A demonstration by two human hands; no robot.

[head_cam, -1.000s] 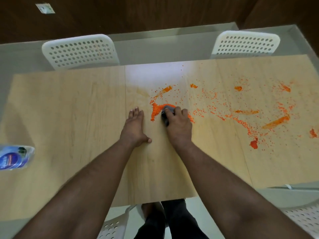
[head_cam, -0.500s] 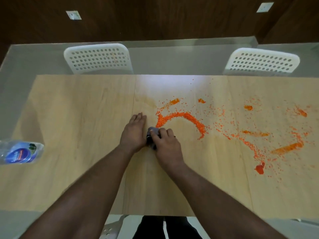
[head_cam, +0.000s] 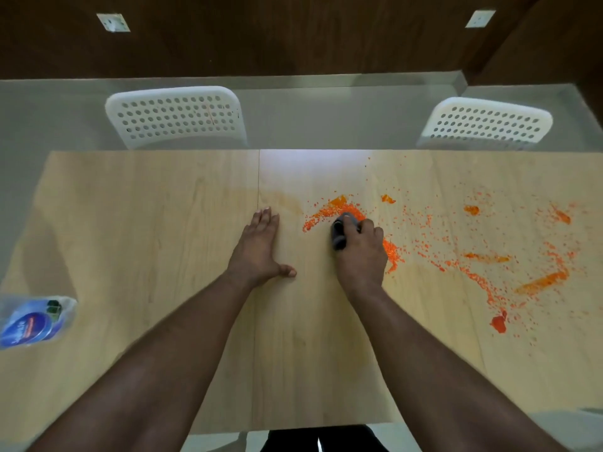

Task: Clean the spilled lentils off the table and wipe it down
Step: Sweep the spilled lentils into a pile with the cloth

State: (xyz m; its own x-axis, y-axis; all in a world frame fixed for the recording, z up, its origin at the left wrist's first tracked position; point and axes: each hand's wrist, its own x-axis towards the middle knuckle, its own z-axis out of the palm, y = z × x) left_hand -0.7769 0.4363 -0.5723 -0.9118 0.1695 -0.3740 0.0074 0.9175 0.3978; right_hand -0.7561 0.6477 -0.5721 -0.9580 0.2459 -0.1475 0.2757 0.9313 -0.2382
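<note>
Orange lentils (head_cam: 424, 243) lie scattered over the table's (head_cam: 146, 223) right half. My right hand (head_cam: 360, 252) grips a dark cloth (head_cam: 338, 234) against a lentil heap. My left hand (head_cam: 259, 247) rests flat, fingers straight, just beside.

Your left hand (head_cam: 257, 247) lies flat on the table (head_cam: 146, 223), fingers straight, thumb splayed. Your right hand (head_cam: 360, 252) grips a dark grey cloth (head_cam: 339, 231), pressed onto the table at the near edge of an orange lentil pile (head_cam: 329, 212). More lentils (head_cam: 483, 256) scattered to the right. Blue-labelled plastic packet (head_cam: 31, 321) at left edge. Two white perforated chairs (head_cam: 177, 117) along the far side.
</note>
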